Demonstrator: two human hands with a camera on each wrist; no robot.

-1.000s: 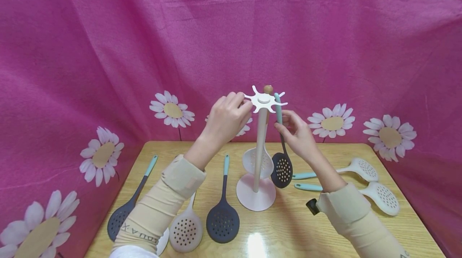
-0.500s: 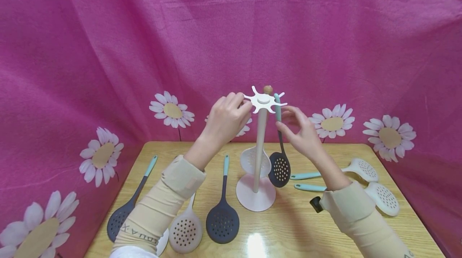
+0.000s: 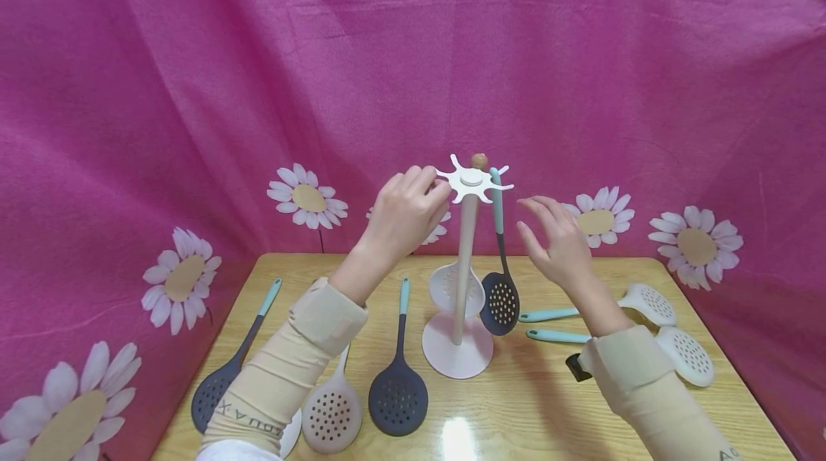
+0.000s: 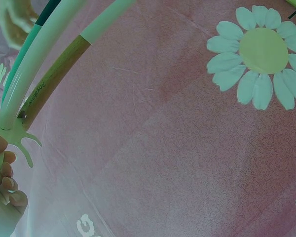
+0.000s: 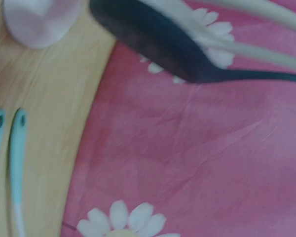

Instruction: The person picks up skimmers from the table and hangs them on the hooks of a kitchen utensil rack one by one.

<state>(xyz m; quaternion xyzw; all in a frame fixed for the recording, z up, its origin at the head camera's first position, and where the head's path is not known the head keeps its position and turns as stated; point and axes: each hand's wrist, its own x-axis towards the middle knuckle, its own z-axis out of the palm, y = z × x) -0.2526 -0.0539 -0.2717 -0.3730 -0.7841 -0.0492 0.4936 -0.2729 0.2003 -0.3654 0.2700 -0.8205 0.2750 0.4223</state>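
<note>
While the left hand (image 3: 409,206) has its fingers clamped on the top of the rack (image 3: 471,178), the right hand (image 3: 558,242) — thumb and fingers apart — hovers near the dark skimmer (image 3: 500,303), clear of it. That skimmer hangs from the rack by its mint handle (image 3: 497,208), beside a pale skimmer (image 3: 442,290). More skimmers (image 3: 398,400) lie on the table (image 3: 548,411).

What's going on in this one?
A person's left hand grips one arm of an upright utensil rack. A dark skimmer with a mint handle hangs from it, and the open right hand is beside that skimmer, not touching it. A wooden-handled white ladle hangs there too. More utensils lie on the wooden table, including two white skimmers on the right.
</note>
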